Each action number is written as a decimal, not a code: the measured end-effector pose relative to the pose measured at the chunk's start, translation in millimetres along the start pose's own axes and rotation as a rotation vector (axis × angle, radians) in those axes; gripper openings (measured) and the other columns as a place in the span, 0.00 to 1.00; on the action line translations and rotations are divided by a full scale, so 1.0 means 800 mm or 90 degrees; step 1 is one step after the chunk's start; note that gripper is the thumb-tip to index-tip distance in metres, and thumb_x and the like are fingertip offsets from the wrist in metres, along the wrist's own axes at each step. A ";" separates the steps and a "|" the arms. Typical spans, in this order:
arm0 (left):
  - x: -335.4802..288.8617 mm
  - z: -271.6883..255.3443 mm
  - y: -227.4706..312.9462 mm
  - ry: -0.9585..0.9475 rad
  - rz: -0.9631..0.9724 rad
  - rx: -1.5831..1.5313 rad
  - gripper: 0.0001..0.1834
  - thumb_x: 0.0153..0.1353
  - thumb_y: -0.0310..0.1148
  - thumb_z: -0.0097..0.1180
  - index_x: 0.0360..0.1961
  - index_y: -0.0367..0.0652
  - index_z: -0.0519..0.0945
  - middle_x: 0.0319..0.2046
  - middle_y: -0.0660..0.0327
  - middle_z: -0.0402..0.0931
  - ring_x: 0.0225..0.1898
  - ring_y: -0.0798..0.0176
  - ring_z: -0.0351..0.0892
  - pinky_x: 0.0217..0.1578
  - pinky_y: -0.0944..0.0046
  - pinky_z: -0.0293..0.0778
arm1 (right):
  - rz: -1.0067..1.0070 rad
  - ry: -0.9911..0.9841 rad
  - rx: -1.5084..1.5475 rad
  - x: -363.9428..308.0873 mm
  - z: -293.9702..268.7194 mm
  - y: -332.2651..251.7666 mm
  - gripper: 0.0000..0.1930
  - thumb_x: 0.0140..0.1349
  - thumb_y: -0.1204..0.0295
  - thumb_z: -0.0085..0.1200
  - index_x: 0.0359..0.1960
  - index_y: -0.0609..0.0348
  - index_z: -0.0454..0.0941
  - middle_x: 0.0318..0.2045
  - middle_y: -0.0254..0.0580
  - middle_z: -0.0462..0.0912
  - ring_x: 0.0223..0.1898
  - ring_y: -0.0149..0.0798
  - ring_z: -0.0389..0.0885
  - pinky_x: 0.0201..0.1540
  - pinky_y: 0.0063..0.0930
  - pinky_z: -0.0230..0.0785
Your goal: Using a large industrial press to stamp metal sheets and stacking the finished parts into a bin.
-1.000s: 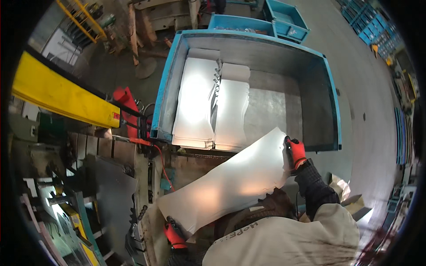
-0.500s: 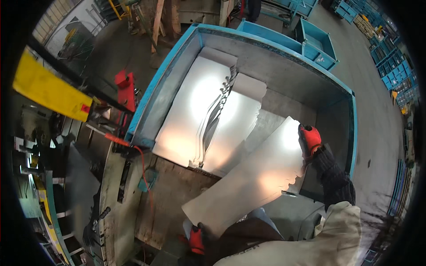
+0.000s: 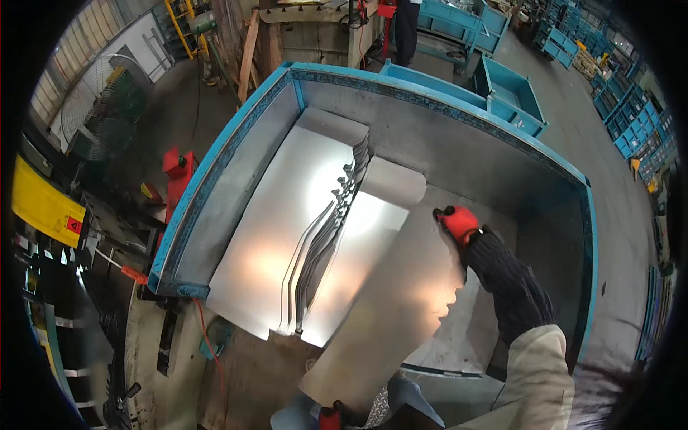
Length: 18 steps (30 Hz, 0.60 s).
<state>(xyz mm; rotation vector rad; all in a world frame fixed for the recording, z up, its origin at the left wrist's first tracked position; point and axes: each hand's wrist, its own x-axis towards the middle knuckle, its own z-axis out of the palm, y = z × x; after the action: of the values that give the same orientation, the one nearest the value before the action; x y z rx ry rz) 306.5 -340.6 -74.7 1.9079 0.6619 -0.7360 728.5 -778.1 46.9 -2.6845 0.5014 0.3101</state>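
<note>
A long flat metal sheet (image 3: 383,315) with one jagged edge slants across the right half of a blue metal bin (image 3: 444,97). My right hand (image 3: 457,223), in a red and black glove, is closed on its far end. My left hand (image 3: 331,417), gloved alike, grips the near end at the bottom of the view, its fingers partly hidden. Inside the bin lie two stacks of similar sheets, a left stack (image 3: 279,215) and a right stack (image 3: 369,215), their notched edges meeting in the middle. The held sheet partly covers the right stack.
Left of the bin are a yellow machine arm (image 3: 46,204), a red bracket (image 3: 178,179) and a red cable (image 3: 208,344). A large fan (image 3: 100,107) stands farther back. More blue bins (image 3: 510,89) and a person's legs (image 3: 408,32) are beyond the far rim.
The held sheet has swung left and steeper, now over the edge of the right stack. My right hand has moved left with it. The view has shifted, so the bin appears lower.
</note>
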 end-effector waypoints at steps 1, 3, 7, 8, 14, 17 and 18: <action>0.013 0.002 0.008 0.005 0.013 0.006 0.17 0.53 0.43 0.45 0.33 0.39 0.72 0.30 0.56 0.71 0.31 0.56 0.68 0.29 0.61 0.67 | -0.039 0.031 -0.022 0.026 0.001 -0.010 0.23 0.47 0.49 0.40 0.24 0.59 0.75 0.28 0.52 0.74 0.33 0.52 0.72 0.36 0.39 0.63; 0.041 0.010 0.037 0.024 0.048 0.031 0.16 0.54 0.43 0.44 0.33 0.40 0.73 0.30 0.57 0.71 0.31 0.57 0.68 0.28 0.61 0.67 | -0.106 0.101 -0.048 0.074 -0.001 -0.026 0.22 0.47 0.50 0.41 0.25 0.59 0.74 0.27 0.53 0.74 0.33 0.52 0.71 0.36 0.39 0.62; 0.084 0.025 0.176 0.221 0.046 0.140 0.20 0.49 0.45 0.49 0.33 0.36 0.70 0.26 0.51 0.72 0.30 0.54 0.71 0.33 0.59 0.66 | -0.107 0.246 -0.104 0.130 0.018 -0.025 0.26 0.42 0.49 0.47 0.34 0.60 0.69 0.37 0.53 0.71 0.38 0.51 0.70 0.39 0.39 0.61; 0.105 0.019 0.165 0.281 0.127 0.276 0.17 0.54 0.44 0.43 0.31 0.39 0.70 0.22 0.54 0.71 0.28 0.57 0.71 0.31 0.61 0.66 | -0.043 0.347 -0.180 0.117 0.043 -0.043 0.30 0.40 0.48 0.49 0.37 0.61 0.67 0.41 0.53 0.69 0.41 0.51 0.68 0.40 0.39 0.61; 0.188 0.036 0.115 0.195 0.183 0.106 0.30 0.45 0.49 0.54 0.37 0.29 0.68 0.29 0.51 0.72 0.34 0.53 0.71 0.38 0.62 0.64 | 0.093 0.011 0.296 0.067 0.239 -0.019 0.54 0.41 0.54 0.55 0.52 0.75 0.25 0.53 0.69 0.47 0.56 0.53 0.48 0.57 0.30 0.44; 0.183 0.034 0.157 0.091 0.153 -0.087 0.23 0.46 0.42 0.54 0.34 0.30 0.70 0.28 0.54 0.73 0.32 0.57 0.72 0.35 0.64 0.66 | 0.090 -0.002 0.344 0.092 0.261 0.018 0.54 0.42 0.57 0.56 0.53 0.75 0.25 0.53 0.69 0.48 0.56 0.53 0.49 0.56 0.30 0.45; 0.194 0.054 0.184 0.009 0.157 -0.193 0.19 0.46 0.38 0.53 0.33 0.31 0.72 0.28 0.55 0.74 0.30 0.60 0.73 0.34 0.66 0.67 | 0.101 0.021 0.236 0.124 0.254 0.081 0.53 0.42 0.57 0.56 0.53 0.75 0.25 0.53 0.69 0.48 0.56 0.53 0.49 0.56 0.30 0.45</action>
<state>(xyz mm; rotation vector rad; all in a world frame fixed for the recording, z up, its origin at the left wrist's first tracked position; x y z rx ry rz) 505.8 -417.4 -117.7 1.6777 0.5029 -0.4384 765.4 -779.2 -185.7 -2.2990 0.7079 0.1943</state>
